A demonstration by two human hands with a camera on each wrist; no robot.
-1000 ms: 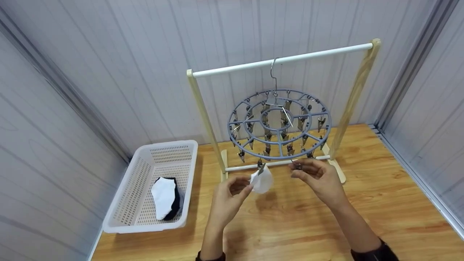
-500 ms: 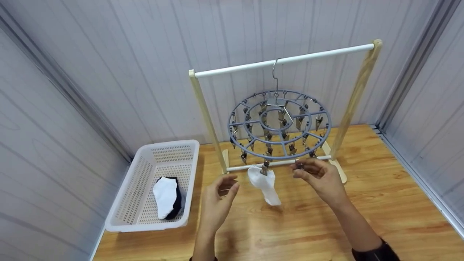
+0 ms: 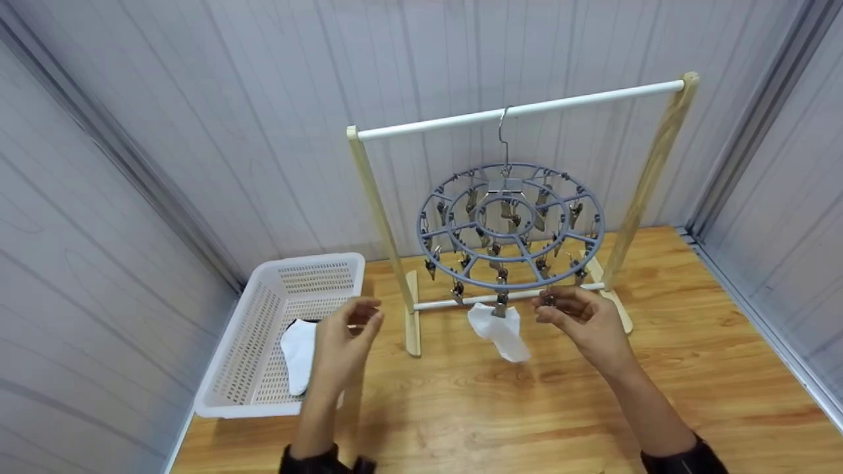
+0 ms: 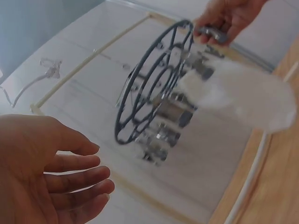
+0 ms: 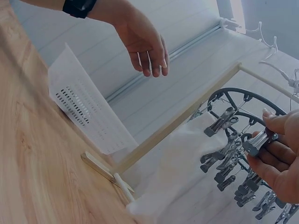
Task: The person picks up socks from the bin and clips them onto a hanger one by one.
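A white sock [image 3: 502,336] hangs from one metal clip at the front of a round grey clip hanger [image 3: 474,286]. Between thumb and fingers, my right hand [image 3: 583,322] pinches another metal clip [image 5: 256,143] of that hanger, just right of the sock. My left hand [image 3: 346,342] holds nothing; its fingers are loosely bent, as the left wrist view shows too. In the head view it overlaps the right side of a white basket [image 3: 217,375]. Inside the basket lies a white sock [image 3: 298,355] with something black under it, partly hidden by my left hand.
A stand with a white top rail [image 3: 454,121] and wooden posts [image 3: 377,210] carries the hanger by its hook. Several other metal clips dangle from its rings. Panelled walls [image 3: 276,79] close in the wooden tabletop [image 3: 711,368] at the back and sides.
My left hand has let go of the hanging sock and moved left to the basket. The sock now dangles freely, and the hanger has turned slightly. My right hand keeps its pinch.
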